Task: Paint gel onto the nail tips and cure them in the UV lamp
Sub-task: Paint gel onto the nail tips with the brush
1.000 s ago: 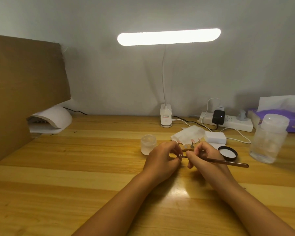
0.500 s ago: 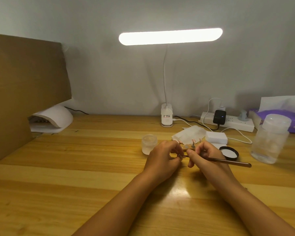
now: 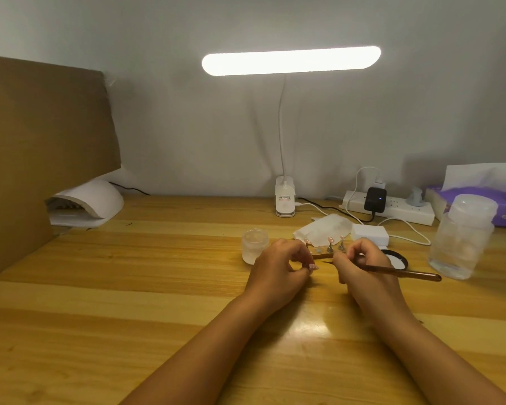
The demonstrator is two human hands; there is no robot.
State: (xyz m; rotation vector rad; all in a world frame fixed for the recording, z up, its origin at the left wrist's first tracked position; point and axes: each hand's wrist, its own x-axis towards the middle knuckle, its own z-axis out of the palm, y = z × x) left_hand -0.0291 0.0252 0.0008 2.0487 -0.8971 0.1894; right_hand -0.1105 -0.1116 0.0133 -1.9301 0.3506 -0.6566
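Far to the left of the desk lamp base (image 3: 285, 201), against a cardboard panel (image 3: 41, 147), the UV lamp (image 3: 91, 203) has been set with its opening turned toward the worker. It is judged to be kept well apart from the painting spot so that wet gel is not cured too soon, while staying within reach. No tip can be seen inside it.

In front of the desk lamp base and slightly left, a frosted jar (image 3: 254, 247) stands uncapped, probably the gel, kept close for reloading. Just beside it, the left hand (image 3: 278, 270) is curled, and a single nail tip (image 3: 313, 266) is pinched at its fingertips, held low over the table (image 3: 129, 287), likely for steadiness. What it is gripped by cannot be made out.

Directly in front of the desk lamp base, the other nail tips (image 3: 330, 244) are left upright on small stands at the edge of a white wipe (image 3: 324, 229), so that no painted face is touched.

To the right, the right hand (image 3: 362, 267) is closed in a pen grip round a brown brush (image 3: 406, 271). Its fine end is aimed leftward at the pinched tip, near it, though contact cannot be told. A black lid (image 3: 399, 260) lies partly hidden behind this hand.

Painting is judged to be under way and curing not yet begun. Far right of the desk lamp base a clear bottle (image 3: 462, 238) stands capped.
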